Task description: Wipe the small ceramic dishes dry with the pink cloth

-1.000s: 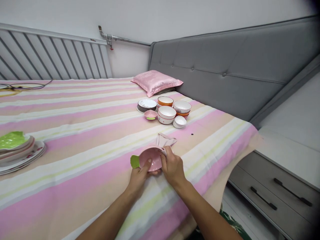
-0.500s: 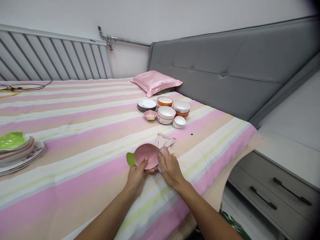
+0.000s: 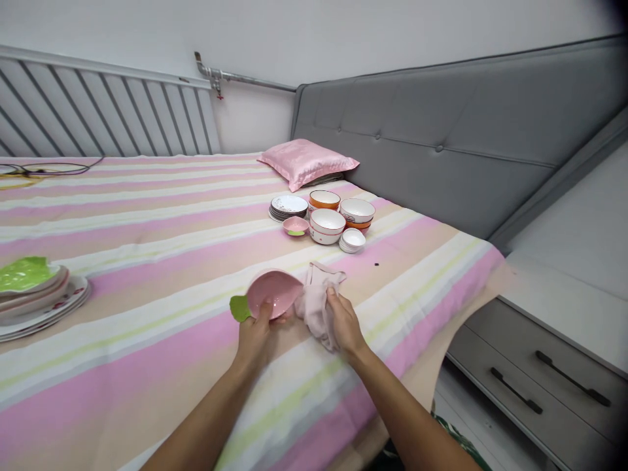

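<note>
My left hand grips a small pink peach-shaped dish with a green leaf tab, lifted a little above the striped bed cover and tilted toward me. My right hand is closed on a pale pink cloth, just right of the dish and apart from its rim. Both hands hover over the near part of the bed.
Farther back on the cover stand stacked bowls, a pile of small plates, a little pink dish and tiny white saucers. A plate stack with a green leaf dish lies at left. A pink pillow, grey headboard and drawer unit lie around.
The left hand carried the pink dish leftward, away from the cloth. The right hand drew the cloth off the dish's rim and now holds it bunched beside it.
</note>
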A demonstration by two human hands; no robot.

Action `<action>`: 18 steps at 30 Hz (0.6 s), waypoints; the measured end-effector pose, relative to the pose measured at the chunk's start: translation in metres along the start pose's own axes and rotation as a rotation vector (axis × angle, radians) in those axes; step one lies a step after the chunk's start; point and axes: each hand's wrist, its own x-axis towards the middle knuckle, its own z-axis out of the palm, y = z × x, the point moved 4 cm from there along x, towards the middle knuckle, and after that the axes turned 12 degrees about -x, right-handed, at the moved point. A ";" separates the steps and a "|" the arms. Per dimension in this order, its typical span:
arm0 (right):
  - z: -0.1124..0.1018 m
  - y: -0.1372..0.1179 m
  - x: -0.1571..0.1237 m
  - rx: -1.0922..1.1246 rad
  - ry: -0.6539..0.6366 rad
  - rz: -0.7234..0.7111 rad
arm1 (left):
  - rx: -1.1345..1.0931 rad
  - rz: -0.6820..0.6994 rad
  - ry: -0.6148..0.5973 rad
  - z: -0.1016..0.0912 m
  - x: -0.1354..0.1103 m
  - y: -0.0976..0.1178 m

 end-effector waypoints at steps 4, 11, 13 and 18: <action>0.006 0.008 0.000 0.376 -0.109 0.322 | 0.179 0.316 -0.112 0.000 -0.004 0.023; 0.015 0.004 -0.005 0.619 -0.366 0.395 | 0.289 0.520 -0.267 0.011 -0.020 0.038; 0.016 0.005 -0.005 0.654 -0.392 0.435 | 0.263 0.509 -0.272 0.011 -0.019 0.036; 0.018 0.007 -0.005 0.736 -0.381 0.548 | 0.258 0.566 -0.275 0.009 -0.015 0.032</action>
